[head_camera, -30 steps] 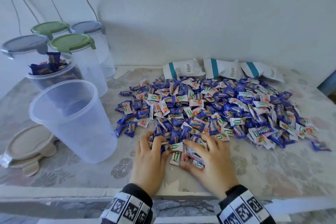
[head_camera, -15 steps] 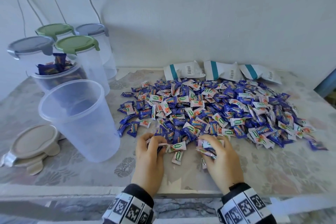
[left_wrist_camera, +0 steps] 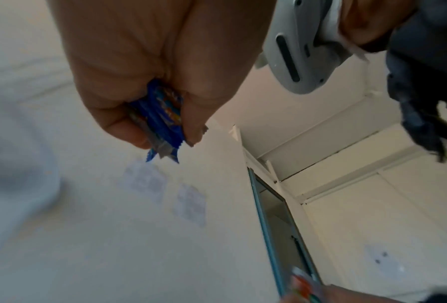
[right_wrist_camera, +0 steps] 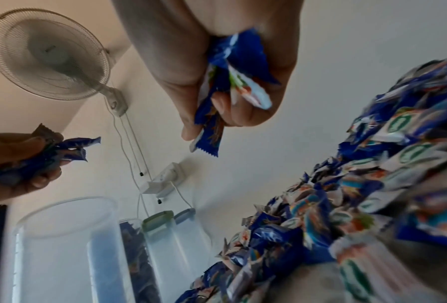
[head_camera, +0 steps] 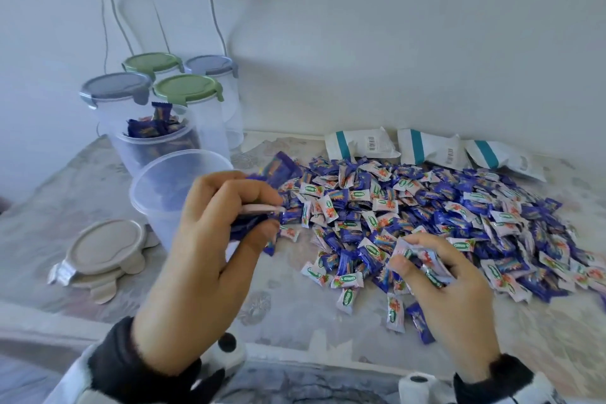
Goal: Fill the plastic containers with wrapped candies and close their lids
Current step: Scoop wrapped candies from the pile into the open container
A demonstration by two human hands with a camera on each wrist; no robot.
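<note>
Blue-and-white wrapped candies (head_camera: 426, 216) heaped beside an open, upright clear container (head_camera: 164, 193).

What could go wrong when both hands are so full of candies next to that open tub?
1. The left hand grips a bunch of candies with wrapper ends poking out; some may slip before reaching the open tub.
2. That tub looks light and nearly empty, so a bump from the hand could tip it.
3. The right hand holds its handful loosely above the candy pile; pieces may drop back.
</note>
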